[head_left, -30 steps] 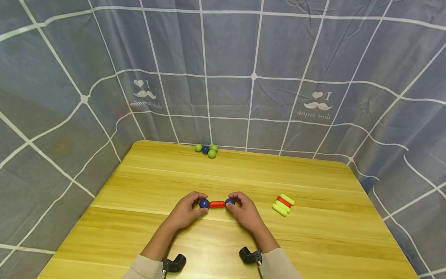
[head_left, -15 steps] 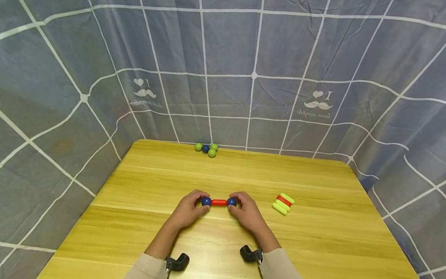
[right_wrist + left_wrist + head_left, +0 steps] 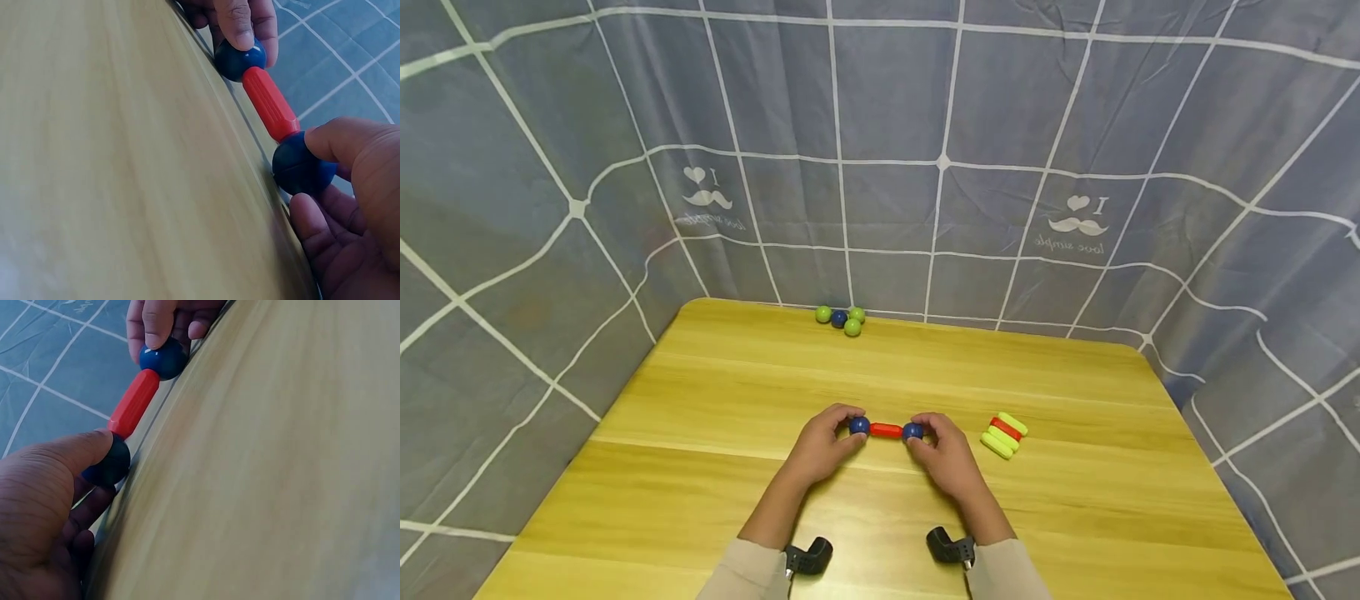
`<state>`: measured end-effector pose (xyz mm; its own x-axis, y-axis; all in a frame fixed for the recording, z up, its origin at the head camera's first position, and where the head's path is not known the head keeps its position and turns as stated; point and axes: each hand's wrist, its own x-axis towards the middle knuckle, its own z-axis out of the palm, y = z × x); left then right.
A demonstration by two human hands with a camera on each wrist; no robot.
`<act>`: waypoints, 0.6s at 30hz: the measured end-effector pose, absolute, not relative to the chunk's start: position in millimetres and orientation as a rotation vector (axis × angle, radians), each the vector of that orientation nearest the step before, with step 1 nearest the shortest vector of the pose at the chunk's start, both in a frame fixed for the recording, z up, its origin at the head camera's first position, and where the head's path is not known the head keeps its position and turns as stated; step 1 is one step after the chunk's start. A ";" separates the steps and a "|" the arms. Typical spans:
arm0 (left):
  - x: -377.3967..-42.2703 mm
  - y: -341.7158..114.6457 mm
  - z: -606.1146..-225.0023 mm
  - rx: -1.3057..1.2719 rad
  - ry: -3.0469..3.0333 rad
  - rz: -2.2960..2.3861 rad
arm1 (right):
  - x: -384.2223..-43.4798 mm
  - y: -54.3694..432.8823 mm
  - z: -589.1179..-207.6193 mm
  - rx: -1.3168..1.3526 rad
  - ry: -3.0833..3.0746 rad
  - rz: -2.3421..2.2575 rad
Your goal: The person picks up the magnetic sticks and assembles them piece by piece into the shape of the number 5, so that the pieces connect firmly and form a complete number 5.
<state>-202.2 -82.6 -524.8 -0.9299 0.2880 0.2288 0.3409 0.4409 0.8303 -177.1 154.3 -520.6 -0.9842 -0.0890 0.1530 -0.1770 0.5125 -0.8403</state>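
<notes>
The left hand (image 3: 825,446) pinches one blue ball (image 3: 860,426), the right hand (image 3: 952,460) the other ball (image 3: 913,432), fingers (image 3: 81,453) at both ends likely steadying the red rod (image 3: 887,430) between them over the counter (image 3: 737,392) (contact unclear).

- My hands (image 3: 826,444) (image 3: 948,458): 2
- Blue balls (image 3: 860,426) (image 3: 913,432) (image 3: 839,319): 3; I've got two, one's at the back
- Green balls (image 3: 823,314) (image 3: 857,314) (image 3: 852,327): 3, all at the back
- Yellow-green rods (image 3: 1013,423) (image 3: 1003,438) (image 3: 997,447): 3
- Red rods (image 3: 886,430) (image 3: 1007,429): 2; one between my two blue balls, one among the yellow-green rods
- Black wrist cameras (image 3: 812,556) (image 3: 949,547): 2
- Moustache prints (image 3: 707,198) (image 3: 1077,226): 2
- Table (image 3: 737,367): 1
</notes>
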 end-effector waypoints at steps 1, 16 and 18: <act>-202.7 -81.7 -525.0 -0.579 -2.620 -1.530 | -176.8 155.3 -520.4 0.230 -2.650 1.489; -206.6 -63.9 -524.3 -0.584 -2.601 -1.555 | -181.9 165.2 -521.0 0.108 -2.600 1.515; -206.8 -64.3 -523.7 -0.573 -2.606 -1.552 | -182.6 164.2 -520.7 0.104 -2.601 1.517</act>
<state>-206.8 -64.3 -523.7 -0.9295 0.2858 0.2331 0.3410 0.4256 0.8382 -182.6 164.2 -520.7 -0.9893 0.0056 0.1457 -0.1241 0.4928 -0.8613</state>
